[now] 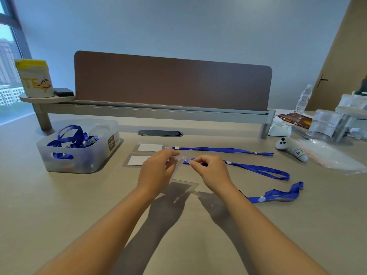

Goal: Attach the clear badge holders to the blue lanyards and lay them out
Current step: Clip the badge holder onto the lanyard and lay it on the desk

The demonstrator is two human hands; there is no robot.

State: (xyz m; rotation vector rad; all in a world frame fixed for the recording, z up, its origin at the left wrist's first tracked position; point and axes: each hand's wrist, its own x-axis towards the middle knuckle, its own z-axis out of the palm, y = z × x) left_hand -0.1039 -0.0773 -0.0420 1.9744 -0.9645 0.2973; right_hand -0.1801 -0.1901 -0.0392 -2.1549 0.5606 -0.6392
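Observation:
My left hand (158, 167) pinches the top of a clear badge holder (183, 182), which hangs tilted with its lower edge near the table. My right hand (210, 171) pinches the clip end of a blue lanyard (276, 194); its strap trails to the right from under my wrist. The clip itself is hidden by my fingers. Two finished sets lie behind my hands: a badge holder (150, 147) on a lanyard (224, 149), and a second holder (136, 160) on a lanyard (258, 169).
A translucent bin (79, 153) with more blue lanyards stands at the left. A white controller (291, 148), plastic bags (333, 155), clear containers and a water bottle (303, 99) crowd the right. A brown divider panel (172, 82) on a shelf closes the back.

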